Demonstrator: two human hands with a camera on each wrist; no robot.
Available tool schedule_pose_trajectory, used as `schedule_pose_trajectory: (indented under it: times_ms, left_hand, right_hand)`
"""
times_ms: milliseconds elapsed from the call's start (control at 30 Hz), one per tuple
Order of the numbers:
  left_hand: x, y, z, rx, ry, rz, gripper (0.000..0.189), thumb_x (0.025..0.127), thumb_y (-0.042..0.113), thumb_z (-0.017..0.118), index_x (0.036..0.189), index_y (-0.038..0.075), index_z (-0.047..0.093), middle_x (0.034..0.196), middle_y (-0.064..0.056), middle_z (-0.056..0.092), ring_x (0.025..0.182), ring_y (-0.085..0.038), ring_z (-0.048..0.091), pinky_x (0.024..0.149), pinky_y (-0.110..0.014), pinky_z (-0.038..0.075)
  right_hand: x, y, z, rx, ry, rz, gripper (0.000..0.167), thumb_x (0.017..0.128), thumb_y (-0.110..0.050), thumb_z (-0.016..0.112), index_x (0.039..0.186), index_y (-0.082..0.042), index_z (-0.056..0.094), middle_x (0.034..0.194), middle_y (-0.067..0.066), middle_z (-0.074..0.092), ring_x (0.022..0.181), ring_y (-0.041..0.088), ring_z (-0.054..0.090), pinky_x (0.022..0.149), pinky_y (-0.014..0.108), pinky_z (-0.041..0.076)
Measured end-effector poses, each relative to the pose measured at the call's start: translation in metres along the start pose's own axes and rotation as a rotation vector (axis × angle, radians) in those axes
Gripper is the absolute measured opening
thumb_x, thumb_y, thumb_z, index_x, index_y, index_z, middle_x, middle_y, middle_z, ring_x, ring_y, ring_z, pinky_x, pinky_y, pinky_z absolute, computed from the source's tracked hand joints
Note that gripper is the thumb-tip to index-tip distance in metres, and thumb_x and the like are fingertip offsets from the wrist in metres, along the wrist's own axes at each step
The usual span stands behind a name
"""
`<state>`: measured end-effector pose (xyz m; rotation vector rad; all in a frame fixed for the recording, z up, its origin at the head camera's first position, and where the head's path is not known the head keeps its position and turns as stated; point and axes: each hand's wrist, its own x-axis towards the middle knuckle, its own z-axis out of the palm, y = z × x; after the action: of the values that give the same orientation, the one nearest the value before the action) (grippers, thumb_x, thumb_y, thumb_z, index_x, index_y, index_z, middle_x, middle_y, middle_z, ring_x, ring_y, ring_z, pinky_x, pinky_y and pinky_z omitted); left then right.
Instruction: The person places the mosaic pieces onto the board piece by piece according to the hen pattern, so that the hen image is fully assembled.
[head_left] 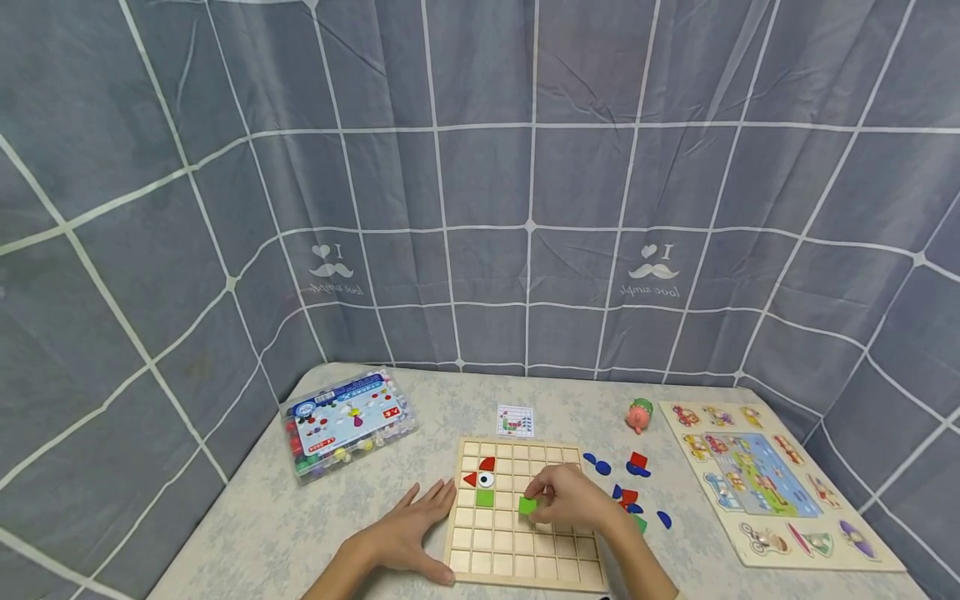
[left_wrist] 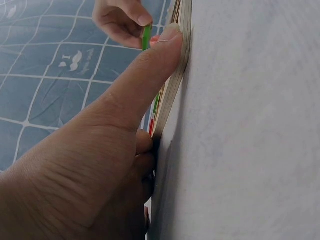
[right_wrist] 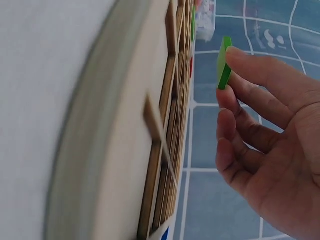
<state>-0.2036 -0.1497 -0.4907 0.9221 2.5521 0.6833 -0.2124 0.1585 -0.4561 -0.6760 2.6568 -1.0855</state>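
Observation:
A wooden grid board (head_left: 517, 567) lies on the table. My right hand (head_left: 572, 497) pinches a green square tile (head_left: 527, 505) between thumb and fingers; the right wrist view shows the tile (right_wrist: 224, 64) raised off the board. My left hand (head_left: 411, 532) rests at the board's left edge, fingers spread, its thumb (left_wrist: 155, 57) against the wooden side. In the grid sit a red quarter-round piece (head_left: 487, 463), a red triangle (head_left: 470, 479), a white piece with a black dot (head_left: 486, 480) and another green square (head_left: 484, 498).
Behind the board lies a small pattern card (head_left: 515, 421). Loose blue, red and green pieces (head_left: 637, 463) are scattered to the right. A clear plastic case (head_left: 348, 423) stands at left, a pink-and-green toy (head_left: 639, 415) and a picture puzzle board (head_left: 776, 487) at right.

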Motion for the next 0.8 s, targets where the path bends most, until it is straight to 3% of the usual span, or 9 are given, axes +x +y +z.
schedule_pose_trajectory:
  times_ms: [467, 800]
  left_hand:
    - [0.0, 0.001, 0.0, 0.021, 0.001, -0.007, 0.116, 0.071, 0.061, 0.076, 0.155, 0.003, 0.02, 0.164, -0.011, 0.017, 0.152, -0.031, 0.014, 0.121, -0.06, 0.005]
    - [0.0, 0.001, -0.001, 0.034, 0.004, -0.002, 0.115, 0.072, 0.062, 0.076, 0.154, 0.002, 0.021, 0.163, -0.012, 0.018, 0.152, -0.031, 0.015, 0.121, -0.06, 0.006]
  right_hand:
    - [0.011, -0.022, 0.017, -0.028, -0.026, -0.014, 0.017, 0.073, -0.014, 0.083, 0.088, -0.013, 0.075, 0.079, -0.007, 0.067, 0.062, 0.002, 0.05, 0.055, 0.019, 0.045]
    - [0.021, -0.035, 0.026, -0.032, -0.034, -0.035, 0.019, 0.074, -0.012, 0.082, 0.091, -0.01, 0.076, 0.086, -0.004, 0.073, 0.062, 0.0, 0.053, 0.055, 0.017, 0.048]
